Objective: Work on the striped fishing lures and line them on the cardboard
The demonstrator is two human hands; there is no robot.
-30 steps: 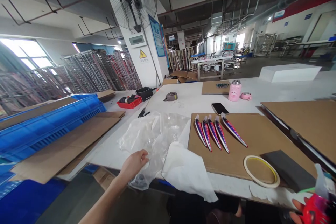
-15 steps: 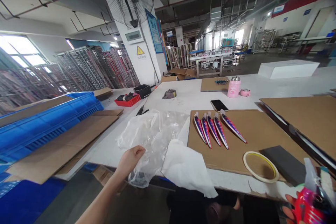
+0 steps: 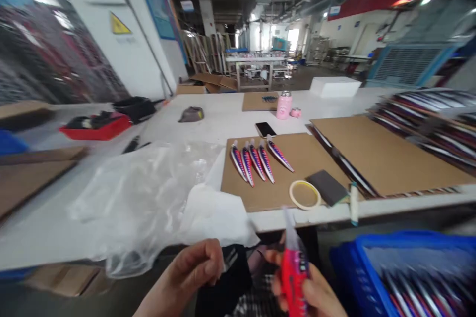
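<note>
My right hand is wrapped round a bright red-pink fishing lure that stands upright, a translucent tab at its top; motion blurs it. To its left, my left hand is closed in a pinch in front of the table edge. A small greyish, shiny sliver shows at its fingertips, too blurred to name. Beyond the hands, several purple-and-pink striped fishing lures lie side by side on a cardboard sheet. A white cloth hangs over the table edge beside a crumpled clear plastic bag.
On the cardboard are a tape roll and a dark grey block. A phone and pink bottle stand behind. Blue crate with lures is at lower right; stacked lure boards at right; red tray at left.
The view has swung right and down, bringing the blue crate in. My left hand has left the plastic bag and come toward my right hand. The red-pink lure has come to the front middle.
</note>
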